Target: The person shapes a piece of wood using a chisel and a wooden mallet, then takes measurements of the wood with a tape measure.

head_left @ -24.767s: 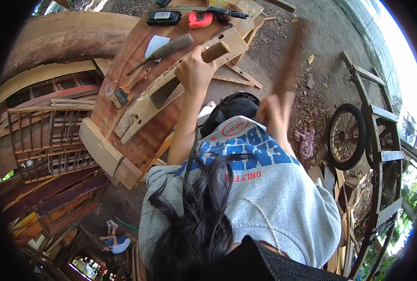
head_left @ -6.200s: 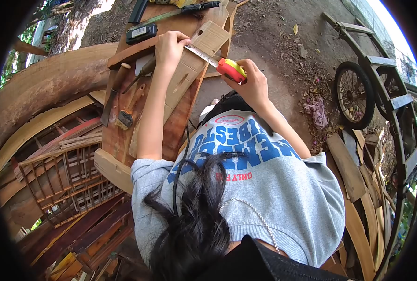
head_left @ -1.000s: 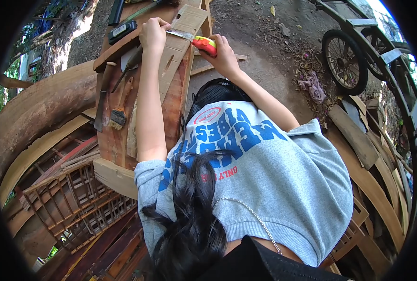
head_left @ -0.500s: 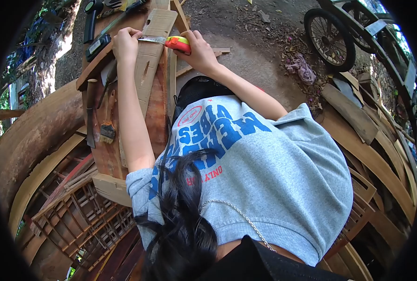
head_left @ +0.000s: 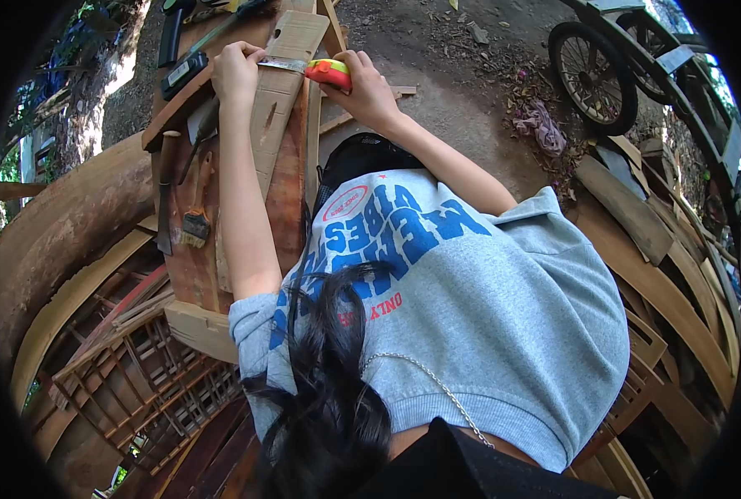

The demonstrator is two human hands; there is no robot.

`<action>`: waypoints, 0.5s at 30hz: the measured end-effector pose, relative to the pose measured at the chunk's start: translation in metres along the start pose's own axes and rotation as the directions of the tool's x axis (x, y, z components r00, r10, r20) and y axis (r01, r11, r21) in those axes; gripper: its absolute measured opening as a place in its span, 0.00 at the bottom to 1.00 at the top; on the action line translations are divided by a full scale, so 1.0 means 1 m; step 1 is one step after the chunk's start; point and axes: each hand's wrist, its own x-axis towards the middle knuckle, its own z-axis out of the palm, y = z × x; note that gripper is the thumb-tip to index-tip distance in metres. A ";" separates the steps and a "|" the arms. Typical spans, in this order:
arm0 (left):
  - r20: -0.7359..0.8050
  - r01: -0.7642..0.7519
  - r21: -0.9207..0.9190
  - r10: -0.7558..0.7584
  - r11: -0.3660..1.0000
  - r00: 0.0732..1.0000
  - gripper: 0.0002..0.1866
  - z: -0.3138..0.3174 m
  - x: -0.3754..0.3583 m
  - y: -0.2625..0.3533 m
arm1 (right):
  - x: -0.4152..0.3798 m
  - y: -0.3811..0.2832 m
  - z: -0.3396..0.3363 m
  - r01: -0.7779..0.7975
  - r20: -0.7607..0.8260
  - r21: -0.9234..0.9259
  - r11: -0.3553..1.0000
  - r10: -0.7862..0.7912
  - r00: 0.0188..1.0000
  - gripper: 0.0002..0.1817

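My right hand (head_left: 369,93) is closed around the red and yellow case of a tape measure (head_left: 329,73). A short length of its metal blade (head_left: 284,64) runs out to the left, across the width of a pale wooden board (head_left: 272,112). At the blade's far end, the fingers of my left hand (head_left: 236,73) are pinched together by the board's left edge. The board lies lengthwise on a reddish-brown wooden workbench (head_left: 283,200). Nearer me on the bench are a paintbrush (head_left: 195,223) and a long-bladed tool with a wooden handle (head_left: 169,158).
Left of my hand lies a black boxy tool (head_left: 184,75). A thick log (head_left: 71,220) and a slatted wooden frame (head_left: 150,387) stand at the left. A spoked wheel (head_left: 593,76) and stacked planks (head_left: 636,208) are on the right.
The whole view has shifted slightly, so bench and hands appear a little further right. Both hands keep their hold on the tape measure across the board.
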 end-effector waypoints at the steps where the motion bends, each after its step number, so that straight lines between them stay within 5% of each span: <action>1: 0.000 0.003 0.002 -0.003 1.000 1.000 0.06 0.001 0.000 0.001 | 0.001 0.002 0.001 -0.008 0.009 0.002 1.000 0.008 1.000 0.24; 15: 0.014 0.043 0.045 -0.044 0.998 0.999 0.06 0.001 0.001 0.004 | 0.001 0.008 0.002 0.018 0.004 -0.005 1.000 -0.018 1.000 0.25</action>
